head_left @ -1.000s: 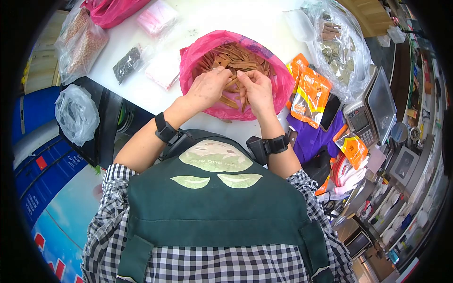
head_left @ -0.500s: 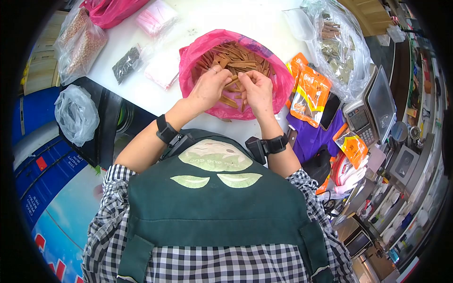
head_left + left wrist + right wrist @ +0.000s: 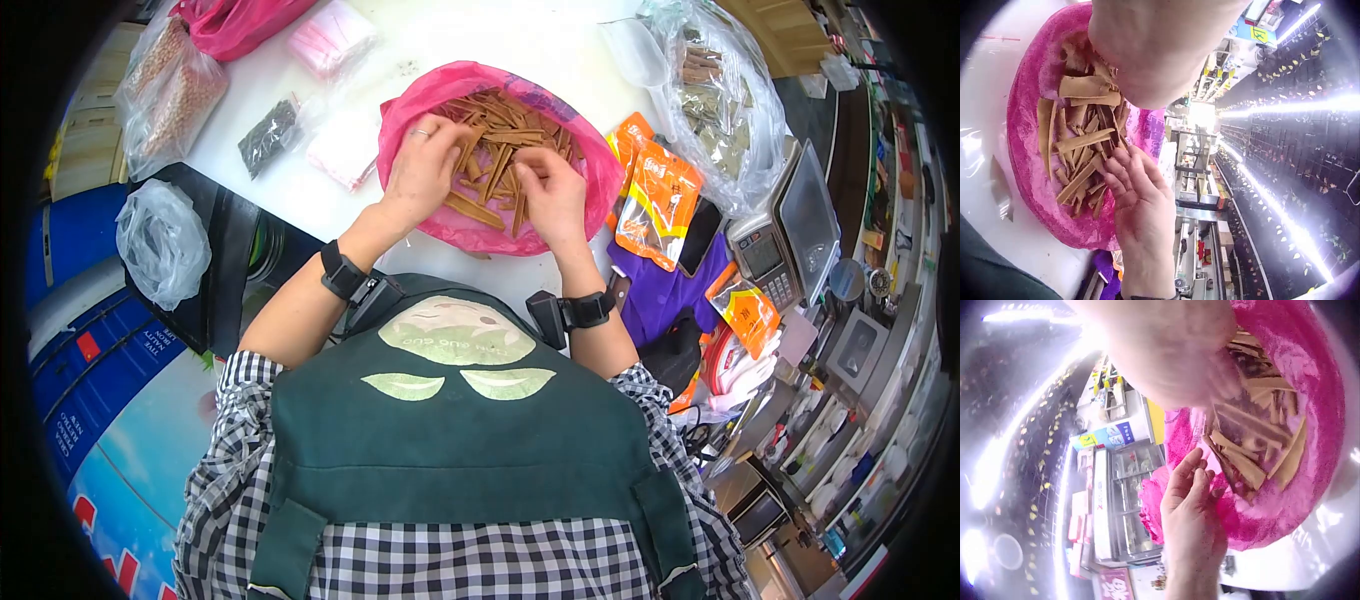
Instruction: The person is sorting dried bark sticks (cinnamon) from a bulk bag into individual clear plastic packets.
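A pink plastic bag (image 3: 398, 112), its mouth spread wide, holds many brown strips of cinnamon bark (image 3: 505, 125). My left hand (image 3: 425, 168) is over the bag's left side, fingers bent toward the bark. In the right wrist view that left hand (image 3: 1192, 512) has its thumb close to the index finger, with no strip visible between them. My right hand (image 3: 555, 198) hovers at the right side of the opening. From the left wrist view, the right hand (image 3: 1144, 206) shows its palm and loosely bent fingers, fingertips right at the strips.
Orange packets (image 3: 660, 205) and a dark phone (image 3: 703, 235) lie right of the bag, near a scale (image 3: 765, 255). A clear bag of dried leaves (image 3: 715, 125) stands at the back right. Leftward are a small dark packet (image 3: 268, 138) and stacked clear pouches (image 3: 333, 38).
My hands were together over the bag, fingertips meeting at a bark strip. They have since parted: the left moved left and up, the right slightly right, uncovering more strips between them.
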Available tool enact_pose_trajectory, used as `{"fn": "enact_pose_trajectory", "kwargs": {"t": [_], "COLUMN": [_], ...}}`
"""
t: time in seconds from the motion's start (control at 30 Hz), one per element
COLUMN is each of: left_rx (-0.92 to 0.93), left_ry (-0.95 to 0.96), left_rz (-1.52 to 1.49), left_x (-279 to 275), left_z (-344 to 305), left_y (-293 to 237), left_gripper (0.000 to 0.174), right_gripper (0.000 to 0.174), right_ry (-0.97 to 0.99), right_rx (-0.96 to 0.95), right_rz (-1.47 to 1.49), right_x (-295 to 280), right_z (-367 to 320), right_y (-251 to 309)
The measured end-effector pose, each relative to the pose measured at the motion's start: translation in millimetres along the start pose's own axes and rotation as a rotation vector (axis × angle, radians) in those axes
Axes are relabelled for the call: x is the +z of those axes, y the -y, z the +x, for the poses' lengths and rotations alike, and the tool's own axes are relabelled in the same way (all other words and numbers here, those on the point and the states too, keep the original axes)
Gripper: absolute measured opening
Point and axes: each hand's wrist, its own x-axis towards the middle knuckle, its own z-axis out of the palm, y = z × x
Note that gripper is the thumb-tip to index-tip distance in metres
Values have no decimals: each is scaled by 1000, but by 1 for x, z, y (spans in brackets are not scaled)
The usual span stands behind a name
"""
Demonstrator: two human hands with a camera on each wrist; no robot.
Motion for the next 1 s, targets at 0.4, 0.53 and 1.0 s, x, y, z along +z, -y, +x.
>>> {"fn": "enact_pose_trajectory", "kwargs": {"t": [0.4,0.53,1.0], "left_rx": [-194,-71,193], "left_ry": [77,63,640], "left_rz": [176,71,312], "left_x": [-2,-16,-25], "left_z": [-17,-25,-44], "left_y": [2,0,-12], "left_gripper": [58,51,26], "right_gripper": [40,18,21], "right_ry": [-25,149,352], "right_rx": [-254,-199,-232], "right_rz": [-424,-553,-957], "right_x": [-17,-33,-48], "right_z": [13,-10,-47], "right_y": [-5,0,8]}}
